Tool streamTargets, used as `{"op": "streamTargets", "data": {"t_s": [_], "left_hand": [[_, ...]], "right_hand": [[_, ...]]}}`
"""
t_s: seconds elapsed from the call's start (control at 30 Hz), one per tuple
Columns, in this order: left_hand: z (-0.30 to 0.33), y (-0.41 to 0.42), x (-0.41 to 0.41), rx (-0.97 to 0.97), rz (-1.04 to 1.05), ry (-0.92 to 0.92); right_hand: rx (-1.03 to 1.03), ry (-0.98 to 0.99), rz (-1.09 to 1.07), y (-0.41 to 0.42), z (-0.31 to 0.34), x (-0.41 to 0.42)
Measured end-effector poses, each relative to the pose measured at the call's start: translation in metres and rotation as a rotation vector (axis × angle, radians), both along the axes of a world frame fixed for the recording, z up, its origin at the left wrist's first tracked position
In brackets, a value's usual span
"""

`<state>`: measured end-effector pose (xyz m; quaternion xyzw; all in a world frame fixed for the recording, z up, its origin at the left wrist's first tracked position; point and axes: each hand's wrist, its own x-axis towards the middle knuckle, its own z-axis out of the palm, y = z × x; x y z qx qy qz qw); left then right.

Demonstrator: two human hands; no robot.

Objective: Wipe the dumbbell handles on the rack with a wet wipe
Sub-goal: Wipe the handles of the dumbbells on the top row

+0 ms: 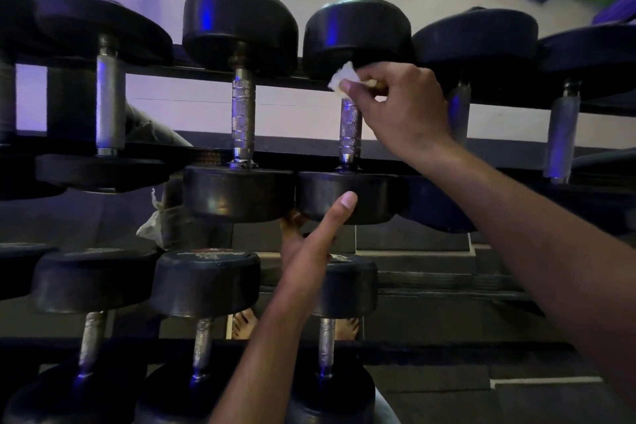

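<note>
Right hand [402,103] fingers pinching wet wipe [339,79] at far end of dumbbell handle [350,131]; left hand [309,244] fingers hidden, thumb braced on near head, top rack rail

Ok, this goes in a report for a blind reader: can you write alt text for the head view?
The right hand holds a white wipe on the top of a dumbbell handle on the upper rack rail. The left hand steadies that dumbbell's near head, thumb on its face. More dumbbells sit on either side and on a lower tier.
</note>
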<state>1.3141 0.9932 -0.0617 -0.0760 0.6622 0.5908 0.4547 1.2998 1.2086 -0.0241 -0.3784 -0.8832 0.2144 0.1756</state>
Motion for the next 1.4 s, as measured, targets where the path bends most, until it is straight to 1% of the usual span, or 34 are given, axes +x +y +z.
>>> {"op": "streamTargets", "data": {"t_s": [0.17,0.27,0.37,0.43,0.53,0.6,0.73,0.8,0.87,0.93,1.0,1.07,1.13,1.17,1.27,1.4], "left_hand": [[0.002,0.003,0.002,0.005,0.04,-0.013],[-0.001,0.005,0.004,0.001,0.056,-0.004],[-0.008,0.004,0.004,0.015,0.07,0.005],[-0.011,0.005,0.004,0.023,0.072,0.019],[-0.012,0.006,0.004,0.022,0.066,0.027],[-0.014,0.006,0.003,0.011,0.057,0.023],[-0.012,0.006,0.002,0.007,0.047,0.023],[-0.012,0.005,0.003,0.008,0.048,0.02],[-0.013,0.005,0.002,0.01,0.044,0.015],[-0.013,0.005,0.002,0.016,0.034,0.016],[-0.013,0.004,0.001,0.013,0.028,0.023],[-0.014,0.004,0.001,0.005,0.024,0.03],[-0.015,0.004,0.0,-0.004,0.008,0.031],[-0.015,0.003,0.0,-0.006,-0.002,0.027],[-0.015,0.002,-0.001,-0.014,-0.028,0.017],[-0.014,0.002,-0.002,-0.015,-0.024,0.019]], "right_hand": [[-0.294,0.156,-0.215,0.005,-0.01,0.002],[-0.477,0.243,-0.293,0.005,-0.012,-0.001],[-0.542,0.272,-0.34,0.005,-0.015,-0.002],[-0.638,0.289,-0.372,0.007,-0.018,0.0],[-0.781,0.289,-0.366,0.005,-0.017,0.001],[-0.837,0.293,-0.312,0.005,-0.01,0.001],[-1.019,0.308,-0.203,0.009,0.01,0.007],[-1.006,0.285,-0.212,0.008,0.01,0.005],[-0.922,0.299,-0.283,0.008,0.004,-0.003],[-0.943,0.334,-0.36,0.012,-0.005,-0.01],[-1.065,0.308,-0.446,0.017,-0.01,-0.012],[-1.226,0.227,-0.509,0.021,-0.015,-0.014],[-1.374,0.241,-0.534,0.021,-0.02,-0.014],[-1.399,0.257,-0.548,0.023,-0.022,-0.016],[-1.407,0.299,-0.517,0.024,-0.022,-0.012],[-1.305,0.337,-0.469,0.029,-0.017,-0.006]]}}
